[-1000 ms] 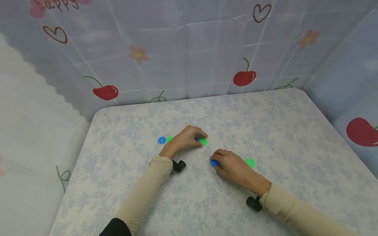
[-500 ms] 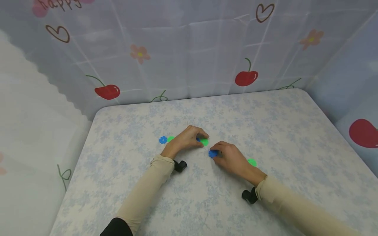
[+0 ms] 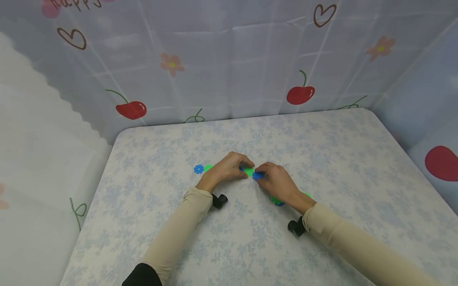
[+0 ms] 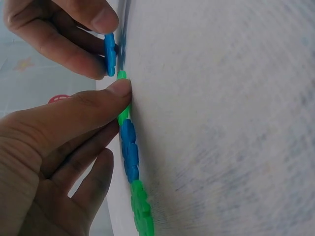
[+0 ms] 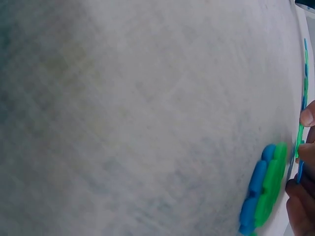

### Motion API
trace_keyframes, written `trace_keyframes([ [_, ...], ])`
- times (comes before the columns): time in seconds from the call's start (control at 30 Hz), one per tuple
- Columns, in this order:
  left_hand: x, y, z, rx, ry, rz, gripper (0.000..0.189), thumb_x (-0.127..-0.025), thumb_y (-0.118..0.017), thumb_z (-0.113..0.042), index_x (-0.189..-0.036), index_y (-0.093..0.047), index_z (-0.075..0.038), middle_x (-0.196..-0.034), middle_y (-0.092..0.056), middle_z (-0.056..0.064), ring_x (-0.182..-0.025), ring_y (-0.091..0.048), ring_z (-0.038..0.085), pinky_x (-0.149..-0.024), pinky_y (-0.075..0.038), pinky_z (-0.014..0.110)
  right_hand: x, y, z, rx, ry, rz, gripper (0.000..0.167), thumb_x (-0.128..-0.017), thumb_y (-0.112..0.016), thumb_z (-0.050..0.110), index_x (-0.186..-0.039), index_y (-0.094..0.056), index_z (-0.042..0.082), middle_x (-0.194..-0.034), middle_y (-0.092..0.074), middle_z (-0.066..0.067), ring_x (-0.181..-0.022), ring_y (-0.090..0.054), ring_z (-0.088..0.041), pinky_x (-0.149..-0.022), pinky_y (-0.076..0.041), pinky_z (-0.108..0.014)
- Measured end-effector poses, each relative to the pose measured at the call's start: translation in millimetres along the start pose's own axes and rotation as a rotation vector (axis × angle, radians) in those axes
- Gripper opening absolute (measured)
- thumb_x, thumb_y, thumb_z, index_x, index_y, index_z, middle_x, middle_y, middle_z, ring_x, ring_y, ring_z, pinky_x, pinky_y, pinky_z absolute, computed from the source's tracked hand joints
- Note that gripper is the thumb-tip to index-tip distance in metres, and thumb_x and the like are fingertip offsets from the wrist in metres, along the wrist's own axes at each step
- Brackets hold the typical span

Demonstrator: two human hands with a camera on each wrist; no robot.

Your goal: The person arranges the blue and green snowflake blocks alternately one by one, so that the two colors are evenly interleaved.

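My left hand (image 3: 226, 171) pinches a green notched plastic disc (image 3: 249, 172) with thumb and fingers, close over the table. That disc is the right end of a row of joined discs, blue (image 4: 129, 150) and green (image 4: 141, 211) by turns, in the left wrist view. At the row's left end lies a blue disc (image 3: 198, 169); the middle hides behind my left hand. My right hand (image 3: 279, 182) pinches a loose blue disc (image 3: 257, 175) by its edge. In the left wrist view this blue disc (image 4: 110, 55) stands right by the green end disc's edge.
Under my right wrist, a green disc (image 5: 272, 187) lies over a blue one (image 5: 253, 187). Another green disc (image 3: 306, 194) shows partly behind that wrist. A patterned cloth (image 3: 179, 143) covers the table, and a printed curtain (image 3: 229, 79) hangs along its far edge.
My right hand has carried the blue disc forward, up to the row's green end. This uncovers a green and blue pair beneath the wrist. My left hand holds its place.
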State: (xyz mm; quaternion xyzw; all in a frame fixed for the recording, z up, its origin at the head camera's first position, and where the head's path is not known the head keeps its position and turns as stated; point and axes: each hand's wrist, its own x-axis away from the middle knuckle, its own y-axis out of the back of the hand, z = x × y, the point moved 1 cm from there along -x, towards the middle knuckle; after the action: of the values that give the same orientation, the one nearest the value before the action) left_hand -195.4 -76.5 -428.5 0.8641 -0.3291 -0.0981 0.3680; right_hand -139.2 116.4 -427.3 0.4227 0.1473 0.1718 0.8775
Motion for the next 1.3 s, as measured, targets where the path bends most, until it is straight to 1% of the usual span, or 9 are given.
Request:
trace_keyframes([
  [0.17, -0.7, -0.1, 0.2, -0.008, 0.004, 0.003, 0.038, -0.081, -0.080, -0.003, -0.118, -0.071, -0.002, -0.117, -0.070, 0.008, -0.110, -0.065, 0.020, -0.092, -0.051, 0.025, -3.0, 0.2, 0.0, 0.075, -0.016, -0.006, 0.027, -0.089, -0.071, 0.006, -0.114, -0.070, -0.004, -0.115, -0.065, -0.017, -0.102, -0.066, -0.032, -0.084, -0.056, -0.044],
  [0.3, -0.5, -0.7, 0.4, -0.018, 0.005, 0.003, 0.039, -0.081, -0.080, -0.003, -0.119, -0.070, -0.003, -0.118, -0.069, 0.008, -0.110, -0.065, 0.020, -0.092, -0.051, 0.025, -4.3, 0.0, 0.4, 0.095, -0.039, 0.003, 0.027, -0.089, -0.071, 0.007, -0.115, -0.070, -0.003, -0.117, -0.065, -0.017, -0.103, -0.066, -0.032, -0.084, -0.056, -0.043],
  [0.47, -0.5, -1.3, 1.0, -0.021, 0.003, 0.004, 0.038, -0.082, -0.080, -0.003, -0.118, -0.071, -0.003, -0.118, -0.069, 0.008, -0.109, -0.065, 0.020, -0.092, -0.051, 0.025, -5.7, -0.9, 1.5, 0.093, -0.054, 0.010, 0.028, -0.090, -0.070, 0.006, -0.116, -0.070, -0.003, -0.119, -0.065, -0.016, -0.104, -0.065, -0.031, -0.085, -0.056, -0.043],
  [0.7, -0.4, -0.8, -0.5, -0.023, 0.000, 0.001, 0.037, -0.081, -0.080, -0.003, -0.117, -0.071, -0.003, -0.117, -0.070, 0.008, -0.109, -0.065, 0.020, -0.091, -0.052, 0.026, -6.4, 0.1, 4.1, 0.080, -0.077, 0.023, 0.029, -0.090, -0.068, 0.005, -0.118, -0.069, -0.003, -0.121, -0.064, -0.017, -0.108, -0.063, -0.034, -0.086, -0.055, -0.046],
  [1.0, 0.5, -0.4, -2.4, -0.019, 0.006, -0.001, 0.037, -0.081, -0.080, -0.002, -0.117, -0.071, -0.003, -0.117, -0.070, 0.008, -0.108, -0.066, 0.020, -0.091, -0.052, 0.026, -7.5, -0.2, 3.2, 0.090, -0.069, 0.028, 0.030, -0.090, -0.068, 0.005, -0.119, -0.068, -0.002, -0.122, -0.064, -0.018, -0.109, -0.063, -0.034, -0.086, -0.055, -0.046],
  [1.3, 0.7, -0.7, -2.7, -0.026, 0.010, 0.004, 0.038, -0.081, -0.080, -0.003, -0.119, -0.071, -0.003, -0.118, -0.070, 0.008, -0.108, -0.066, 0.020, -0.090, -0.052, 0.025, -7.7, -1.5, 2.5, 0.093, -0.082, 0.027, 0.031, -0.090, -0.068, 0.007, -0.120, -0.068, -0.003, -0.122, -0.063, -0.018, -0.109, -0.063, -0.034, -0.086, -0.055, -0.046],
])
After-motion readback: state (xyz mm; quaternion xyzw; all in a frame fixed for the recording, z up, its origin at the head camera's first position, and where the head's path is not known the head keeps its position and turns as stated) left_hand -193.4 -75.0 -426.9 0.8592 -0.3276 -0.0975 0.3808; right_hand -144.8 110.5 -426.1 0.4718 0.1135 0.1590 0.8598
